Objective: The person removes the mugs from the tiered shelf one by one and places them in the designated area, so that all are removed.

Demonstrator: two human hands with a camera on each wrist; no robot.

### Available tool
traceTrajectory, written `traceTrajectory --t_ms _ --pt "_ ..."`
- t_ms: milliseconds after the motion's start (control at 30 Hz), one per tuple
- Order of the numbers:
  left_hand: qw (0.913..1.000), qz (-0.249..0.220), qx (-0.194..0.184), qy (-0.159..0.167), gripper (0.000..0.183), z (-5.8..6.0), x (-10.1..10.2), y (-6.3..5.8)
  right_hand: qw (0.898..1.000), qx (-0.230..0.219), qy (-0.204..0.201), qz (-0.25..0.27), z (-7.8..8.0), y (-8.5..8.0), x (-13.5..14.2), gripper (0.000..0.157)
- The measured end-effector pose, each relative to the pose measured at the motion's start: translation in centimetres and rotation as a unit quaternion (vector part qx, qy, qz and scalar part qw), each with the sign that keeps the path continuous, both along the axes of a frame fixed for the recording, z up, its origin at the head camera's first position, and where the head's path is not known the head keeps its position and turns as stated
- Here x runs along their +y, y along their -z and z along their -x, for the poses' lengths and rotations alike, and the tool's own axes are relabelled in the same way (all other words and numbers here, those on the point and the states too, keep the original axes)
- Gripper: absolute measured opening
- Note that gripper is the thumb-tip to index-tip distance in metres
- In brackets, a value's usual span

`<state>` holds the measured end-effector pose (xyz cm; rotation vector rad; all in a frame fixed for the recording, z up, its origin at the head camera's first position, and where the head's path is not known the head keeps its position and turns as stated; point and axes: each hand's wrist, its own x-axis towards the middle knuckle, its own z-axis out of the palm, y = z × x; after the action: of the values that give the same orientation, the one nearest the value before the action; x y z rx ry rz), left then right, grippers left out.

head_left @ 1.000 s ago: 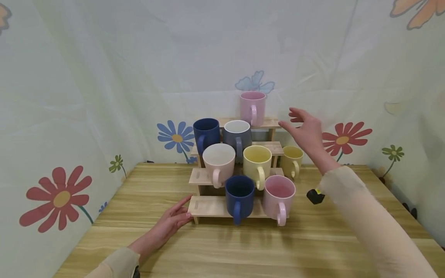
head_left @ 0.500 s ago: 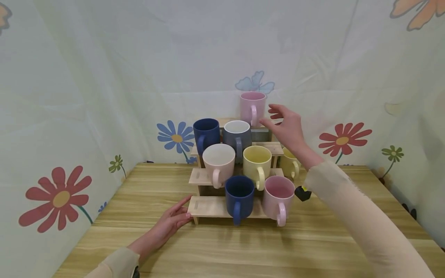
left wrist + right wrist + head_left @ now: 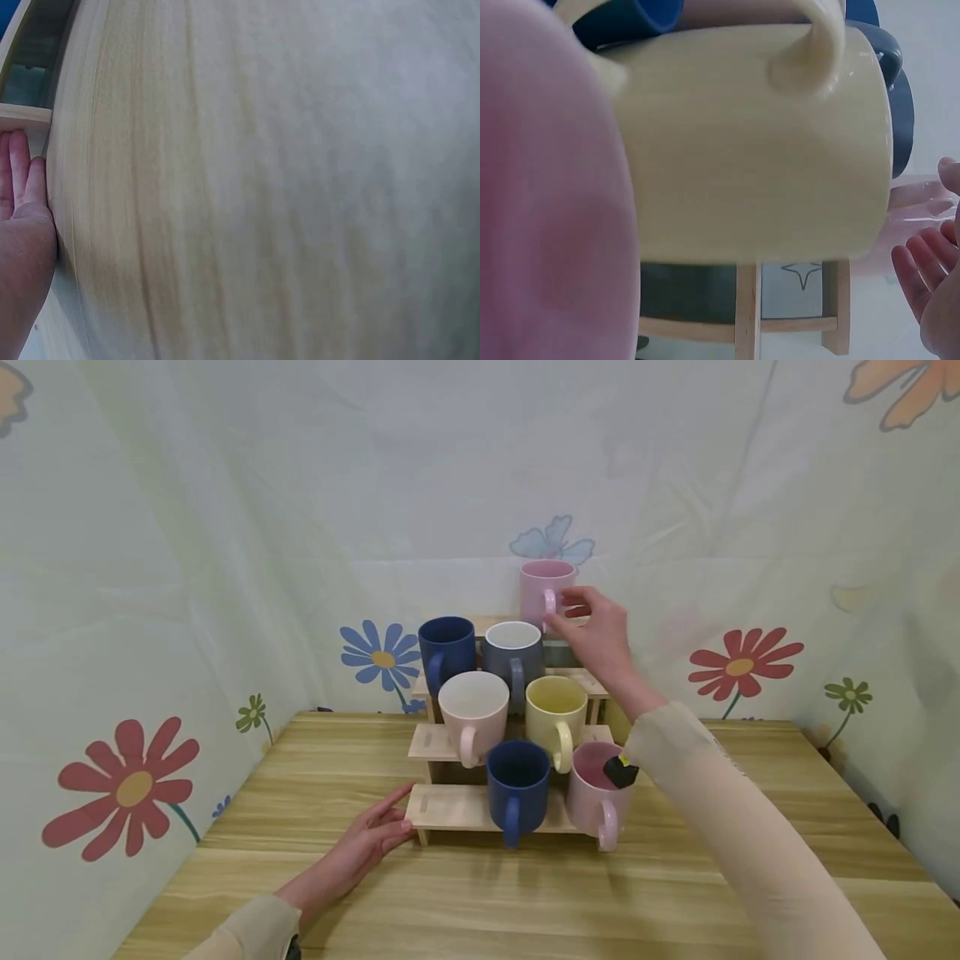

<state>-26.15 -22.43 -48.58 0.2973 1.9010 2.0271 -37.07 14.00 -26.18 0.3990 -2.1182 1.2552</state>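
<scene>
A tiered wooden rack [image 3: 450, 806] bears mugs on its steps. On the top step stands a pink mug [image 3: 534, 593], its handle facing forward. My right hand [image 3: 603, 635] is at that handle, thumb and fingertips spread either side of it; the right wrist view shows the fingers [image 3: 922, 262] loosely bent beside the mug. My left hand [image 3: 363, 843] touches the left end of the bottom step with its fingers extended. In the left wrist view, its straight fingers [image 3: 21, 169] meet the wooden end of the rack.
Lower steps hold two navy mugs [image 3: 517, 785], a grey mug [image 3: 510, 656], a pale pink mug [image 3: 472, 710], a yellow mug [image 3: 555, 714] and another pink mug [image 3: 588, 802]. A second yellow mug [image 3: 618, 727] stands behind my right forearm. A floral curtain [image 3: 225, 527] hangs behind.
My right hand has moved left from beyond the rack's right side to the top pink mug's handle. The left hand and the mugs have stayed in place.
</scene>
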Motion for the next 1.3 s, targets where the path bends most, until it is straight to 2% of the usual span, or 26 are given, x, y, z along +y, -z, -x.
traceTrajectory --t_ms 533,700,1000,1300 --pt "1.0 0.0 0.006 0.001 0.076 -0.1 0.0 0.0 0.997 -0.053 0.031 0.04 0.0 0.1 -2.0 0.03" --pt "1.0 0.005 0.004 -0.005 0.076 -0.1 -0.1 0.0 0.997 -0.048 0.039 0.042 -0.1 0.0 -2.3 0.028" --pt "0.9998 -0.011 0.013 0.008 0.075 -0.1 0.0 0.3 0.997 -0.029 0.065 0.043 -0.3 0.2 -2.2 0.025" --pt "0.9999 -0.003 0.01 0.001 0.075 -0.1 0.0 0.2 0.996 -0.006 0.066 0.054 -0.7 -0.5 -1.7 0.024"
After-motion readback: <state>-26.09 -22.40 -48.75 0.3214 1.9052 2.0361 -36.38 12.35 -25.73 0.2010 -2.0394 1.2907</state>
